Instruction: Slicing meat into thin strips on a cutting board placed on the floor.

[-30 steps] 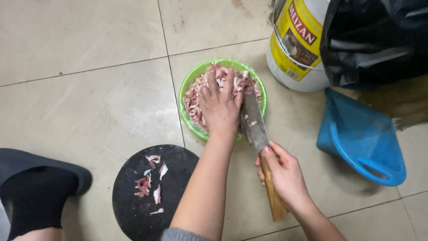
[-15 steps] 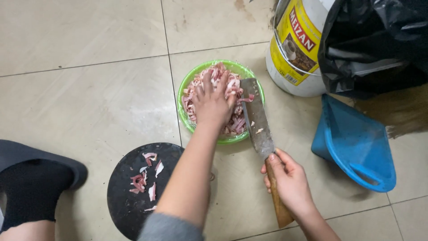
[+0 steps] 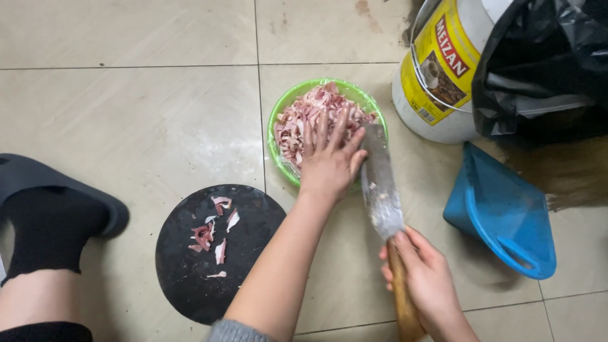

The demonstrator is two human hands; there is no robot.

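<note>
Taking the green bowl (image 3: 277,120) as my landmark: far to its left and nearer to me, my foot in a black sock (image 3: 47,231) rests in a dark grey slipper (image 3: 95,196) on the tiled floor (image 3: 126,114). Below the bowl and to its left lies a round black chopping board (image 3: 190,272) with a few scraps of meat (image 3: 212,234) on it. The bowl itself is heaped with chopped pink meat (image 3: 304,114), and my left hand (image 3: 329,161) lies flat on that heap, fingers spread. At the bowl's right edge my cleaver (image 3: 380,183) points its smeared blade at the rim, touching my left thumb. My right hand (image 3: 427,282) is wrapped tight round its wooden handle. Right of the bowl stands a white and yellow bucket (image 3: 437,69), a black bag (image 3: 544,63) beyond it, and a blue dustpan (image 3: 500,209) below.
</note>
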